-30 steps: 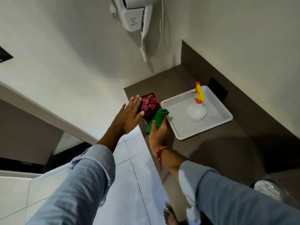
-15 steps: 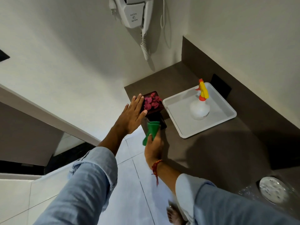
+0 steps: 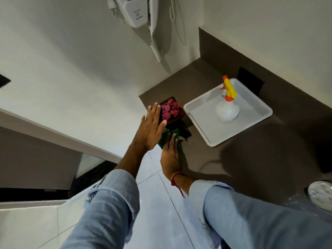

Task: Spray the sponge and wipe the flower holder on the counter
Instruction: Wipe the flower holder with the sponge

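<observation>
A dark flower holder (image 3: pixel 177 121) with pink flowers (image 3: pixel 169 109) stands near the counter's left end. My left hand (image 3: pixel 150 130) lies flat against its left side, fingers spread, thumb touching the rim. My right hand (image 3: pixel 170 155) presses a green sponge (image 3: pixel 166 136) against the holder's near side; my fingers cover most of the sponge. A white spray bottle (image 3: pixel 227 110) with a yellow and orange nozzle stands in a white tray (image 3: pixel 201 128) to the right of the holder.
The brown counter (image 3: pixel 242 159) runs right, with a dark backsplash behind it. A wall-mounted hair dryer (image 3: pixel 140 13) with a coiled cord hangs above. A silvery round object (image 3: pixel 320 194) lies at the right edge. Grey floor tiles lie below the counter's left edge.
My right hand has slid the sponge from the holder's upper right side down to its near lower side. The left hand stays braced against the holder.
</observation>
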{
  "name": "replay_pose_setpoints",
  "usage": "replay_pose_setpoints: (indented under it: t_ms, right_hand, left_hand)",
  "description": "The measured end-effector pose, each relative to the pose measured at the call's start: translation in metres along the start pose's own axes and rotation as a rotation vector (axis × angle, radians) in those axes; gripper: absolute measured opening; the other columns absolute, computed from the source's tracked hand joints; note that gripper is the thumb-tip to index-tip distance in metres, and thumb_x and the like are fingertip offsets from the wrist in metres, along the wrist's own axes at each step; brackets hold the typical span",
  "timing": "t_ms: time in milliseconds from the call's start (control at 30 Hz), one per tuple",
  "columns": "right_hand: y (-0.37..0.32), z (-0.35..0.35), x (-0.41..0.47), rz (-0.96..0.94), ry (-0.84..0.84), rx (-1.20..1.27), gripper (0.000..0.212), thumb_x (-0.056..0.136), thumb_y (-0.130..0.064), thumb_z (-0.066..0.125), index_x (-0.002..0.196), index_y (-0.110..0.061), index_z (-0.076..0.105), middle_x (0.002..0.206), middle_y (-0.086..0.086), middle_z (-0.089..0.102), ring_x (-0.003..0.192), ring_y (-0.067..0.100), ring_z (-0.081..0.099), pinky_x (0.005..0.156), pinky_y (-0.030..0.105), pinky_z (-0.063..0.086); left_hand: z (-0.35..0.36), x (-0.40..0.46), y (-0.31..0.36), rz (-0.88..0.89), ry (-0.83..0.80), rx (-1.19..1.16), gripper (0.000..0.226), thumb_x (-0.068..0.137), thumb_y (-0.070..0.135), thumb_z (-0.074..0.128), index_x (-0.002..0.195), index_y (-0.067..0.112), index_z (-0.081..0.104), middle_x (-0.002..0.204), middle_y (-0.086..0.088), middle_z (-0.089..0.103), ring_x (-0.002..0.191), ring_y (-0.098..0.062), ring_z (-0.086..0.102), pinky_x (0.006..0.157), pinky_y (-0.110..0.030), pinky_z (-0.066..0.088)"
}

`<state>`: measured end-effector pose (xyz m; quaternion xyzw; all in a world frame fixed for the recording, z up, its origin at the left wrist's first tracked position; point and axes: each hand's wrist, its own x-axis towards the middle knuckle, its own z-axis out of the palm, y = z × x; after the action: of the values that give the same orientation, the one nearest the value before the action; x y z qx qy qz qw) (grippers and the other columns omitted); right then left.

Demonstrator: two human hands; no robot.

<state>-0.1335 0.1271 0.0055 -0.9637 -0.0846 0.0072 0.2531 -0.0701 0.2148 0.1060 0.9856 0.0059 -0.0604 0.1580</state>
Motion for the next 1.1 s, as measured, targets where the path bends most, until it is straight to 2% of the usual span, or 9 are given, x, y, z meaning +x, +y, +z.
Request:
replay_pose_setpoints:
  t_ms: [67,200,333,433,600,800,967,1033,1100]
  right_hand:
    - [0.009,-0.003,-0.008,-0.094,-0.021,0.010,0.062,0.097,-0.022,0.058,0.148,0.000,0.032,0.150,0.023,0.044,0.138,0.036,0.045,0.112,0.039,0.044]
    - [0.024,-0.022,-0.007,0.242,0.135,0.253,0.056,0.092,-0.008,0.063,0.143,0.005,0.041,0.145,0.027,0.049,0.129,0.039,0.055,0.100,0.041,0.054]
    - [0.040,-0.032,0.013,0.456,0.128,0.405,0.052,0.100,-0.005,0.048,0.147,0.005,0.030,0.149,0.029,0.041,0.136,0.041,0.046,0.113,0.044,0.042]
    - [0.033,-0.030,0.037,0.394,0.012,0.439,0.061,0.098,-0.005,0.049,0.151,0.004,0.019,0.155,0.028,0.032,0.139,0.042,0.040,0.114,0.044,0.040]
    - [0.014,-0.008,0.035,0.370,-0.146,0.306,0.069,0.100,-0.012,0.047,0.152,0.002,0.005,0.160,0.029,0.016,0.144,0.040,0.031,0.112,0.040,0.043]
    - [0.012,-0.003,-0.003,-0.032,-0.381,0.454,0.051,0.100,-0.013,0.049,0.148,-0.004,0.034,0.143,0.020,0.051,0.132,0.035,0.050,0.111,0.044,0.044]
    - [0.035,-0.048,-0.003,0.141,-0.284,0.517,0.028,0.097,-0.021,0.049,0.115,-0.003,0.060,0.109,0.021,0.069,0.102,0.035,0.066,0.089,0.041,0.057]
    - [0.057,-0.074,0.008,0.207,-0.198,0.511,0.025,0.092,-0.020,0.053,0.105,-0.002,0.064,0.102,0.024,0.070,0.096,0.038,0.065,0.079,0.037,0.054]
    - [0.081,-0.104,0.024,0.292,-0.114,0.564,0.024,0.091,-0.019,0.056,0.103,-0.002,0.068,0.098,0.022,0.071,0.091,0.036,0.066,0.070,0.030,0.047]
  left_hand:
    - [0.000,0.000,-0.001,0.004,0.011,0.011,0.070,0.101,0.059,0.011,0.159,0.022,-0.002,0.168,0.000,-0.004,0.154,-0.021,-0.008,0.124,-0.052,0.006]
    - [0.001,-0.001,0.000,0.007,0.028,-0.011,0.068,0.102,0.056,0.014,0.159,0.021,0.000,0.168,-0.001,-0.003,0.154,-0.022,-0.007,0.124,-0.052,0.008]
    - [0.001,-0.001,0.002,0.001,0.033,-0.010,0.066,0.104,0.053,0.017,0.159,0.020,0.000,0.168,-0.001,-0.004,0.154,-0.022,-0.007,0.124,-0.052,0.007]
    - [0.001,-0.001,0.002,0.000,0.027,-0.010,0.068,0.103,0.054,0.016,0.159,0.020,0.000,0.168,-0.001,-0.004,0.154,-0.022,-0.008,0.124,-0.052,0.007]
    - [0.002,-0.001,0.004,-0.011,0.020,-0.031,0.069,0.102,0.055,0.015,0.159,0.020,-0.001,0.168,-0.002,-0.005,0.154,-0.022,-0.009,0.124,-0.050,0.005]
    - [-0.001,-0.001,0.003,-0.012,0.000,0.019,0.069,0.102,0.056,0.014,0.159,0.021,-0.002,0.168,0.000,-0.007,0.154,-0.022,-0.010,0.124,-0.051,0.004]
    - [-0.007,-0.003,0.004,-0.010,-0.004,0.071,0.068,0.103,0.057,0.015,0.159,0.021,0.000,0.168,-0.001,-0.005,0.154,-0.023,-0.007,0.123,-0.056,0.006]
    - [-0.010,-0.007,0.008,-0.001,0.020,0.091,0.068,0.103,0.055,0.015,0.159,0.021,0.002,0.168,0.000,-0.004,0.154,-0.023,-0.007,0.123,-0.057,0.006]
    - [-0.015,-0.012,0.019,0.019,0.172,0.060,0.063,0.105,0.048,0.019,0.159,0.018,0.008,0.168,-0.002,0.001,0.154,-0.022,-0.005,0.124,-0.054,0.007]
